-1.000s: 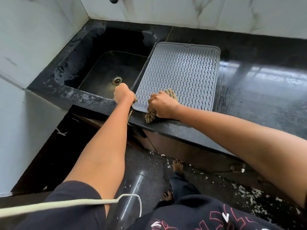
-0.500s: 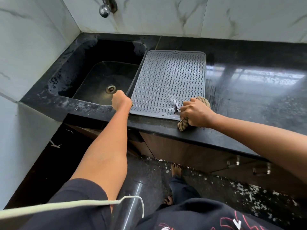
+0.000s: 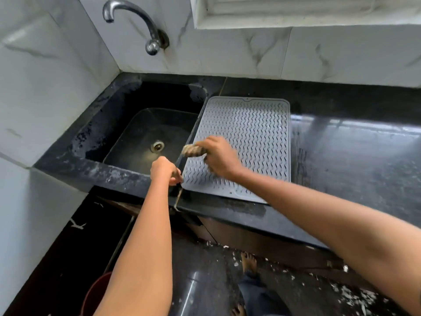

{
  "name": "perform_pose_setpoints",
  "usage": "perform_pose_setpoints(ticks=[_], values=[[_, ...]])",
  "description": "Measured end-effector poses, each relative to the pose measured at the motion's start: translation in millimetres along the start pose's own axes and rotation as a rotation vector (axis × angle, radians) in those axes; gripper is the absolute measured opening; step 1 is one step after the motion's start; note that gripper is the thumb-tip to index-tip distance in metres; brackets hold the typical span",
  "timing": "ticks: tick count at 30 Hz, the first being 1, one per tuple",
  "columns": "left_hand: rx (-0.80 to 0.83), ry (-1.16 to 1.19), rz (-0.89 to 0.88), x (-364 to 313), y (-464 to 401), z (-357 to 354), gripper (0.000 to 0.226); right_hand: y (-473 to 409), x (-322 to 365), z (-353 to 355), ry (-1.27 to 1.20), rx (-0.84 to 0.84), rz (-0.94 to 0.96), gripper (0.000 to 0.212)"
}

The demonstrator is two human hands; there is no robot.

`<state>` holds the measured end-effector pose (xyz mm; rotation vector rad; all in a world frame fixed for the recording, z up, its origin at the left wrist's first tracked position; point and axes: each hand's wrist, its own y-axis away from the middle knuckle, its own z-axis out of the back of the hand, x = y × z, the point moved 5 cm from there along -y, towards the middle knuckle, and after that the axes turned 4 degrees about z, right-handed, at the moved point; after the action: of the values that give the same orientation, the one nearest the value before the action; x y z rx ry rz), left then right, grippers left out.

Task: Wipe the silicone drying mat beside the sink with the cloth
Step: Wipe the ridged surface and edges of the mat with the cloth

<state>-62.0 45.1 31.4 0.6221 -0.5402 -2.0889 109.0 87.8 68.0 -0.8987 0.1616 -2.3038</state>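
Note:
A grey silicone drying mat (image 3: 248, 133) with wavy ridges lies on the black counter just right of the sink (image 3: 145, 137). My right hand (image 3: 219, 156) presses a bunched brown striped cloth (image 3: 193, 151) on the mat's left part, near its sink-side edge. The cloth sticks out to the left of my fingers. My left hand (image 3: 165, 171) is closed at the mat's near left corner, pinching its edge; a thin strap hangs below it.
A chrome tap (image 3: 134, 23) sticks out of the marble wall above the sink. The glossy black counter (image 3: 353, 151) stretches to the right. A red bucket (image 3: 95, 295) stands on the floor at bottom left. My bare feet are below the counter front.
My right hand with the cloth has swept from the mat's near right corner to its left part, further from me. My left hand stays at the near left corner. The camera has tilted up.

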Motion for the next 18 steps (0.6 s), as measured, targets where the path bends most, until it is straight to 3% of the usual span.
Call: perform_pose_setpoints(ticks=[4,6,9,13,15,18], values=[[0.026,-0.128,0.022,-5,-23,6,0.011,3,12,-73,0.097,0.270,0.293,0.013],[0.149,-0.122,0.094,-3,-36,1,0.010,10,2,-88,0.192,0.364,0.377,0.019],[0.317,-0.255,0.178,0,-41,-7,0.021,8,-7,-84,0.304,0.432,0.648,0.031],[0.262,-0.291,0.137,-16,-41,0,0.020,-27,-19,-77,0.359,0.473,0.973,0.041],[0.300,-0.321,0.136,-19,-40,-4,0.018,-49,-31,-75,0.442,0.499,0.969,0.042],[0.314,-0.386,0.102,-26,-44,-7,0.019,-88,-63,-55,0.538,0.484,0.775,0.045]])
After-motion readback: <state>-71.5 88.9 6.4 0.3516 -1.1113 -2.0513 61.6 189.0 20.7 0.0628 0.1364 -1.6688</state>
